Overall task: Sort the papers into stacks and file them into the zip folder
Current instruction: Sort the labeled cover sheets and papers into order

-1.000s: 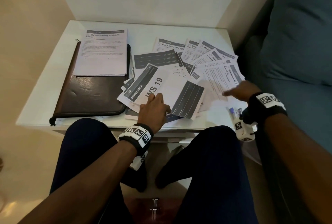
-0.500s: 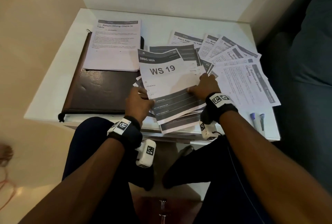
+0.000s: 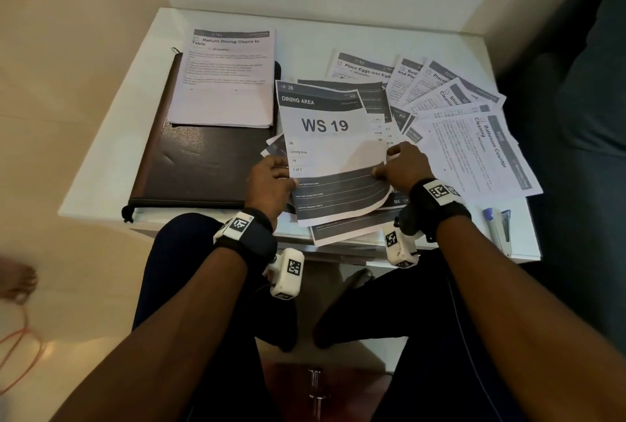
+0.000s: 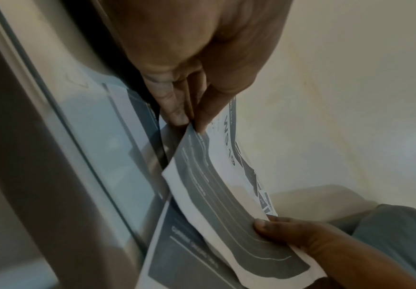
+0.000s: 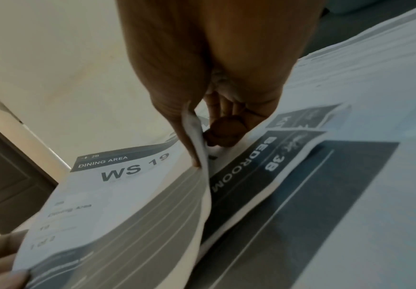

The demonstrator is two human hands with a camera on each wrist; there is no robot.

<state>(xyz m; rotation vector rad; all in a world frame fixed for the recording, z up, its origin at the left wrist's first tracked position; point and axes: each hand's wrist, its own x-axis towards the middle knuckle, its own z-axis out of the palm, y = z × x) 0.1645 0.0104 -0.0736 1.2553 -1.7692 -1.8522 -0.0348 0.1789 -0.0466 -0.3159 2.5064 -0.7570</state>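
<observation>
Gripping one WS 19 sheet, left hand and right hand pinch opposite edges.

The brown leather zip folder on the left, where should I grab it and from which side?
Grip the brown leather zip folder at its near edge, from the front. That edge is bare and overhangs the white table; the far end carries a white paper stack.

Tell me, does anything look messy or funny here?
Yes. The loose papers lie fanned crookedly across the table's right side, and the WS 19 sheet, held by both hands, curls at its bottom.
</observation>
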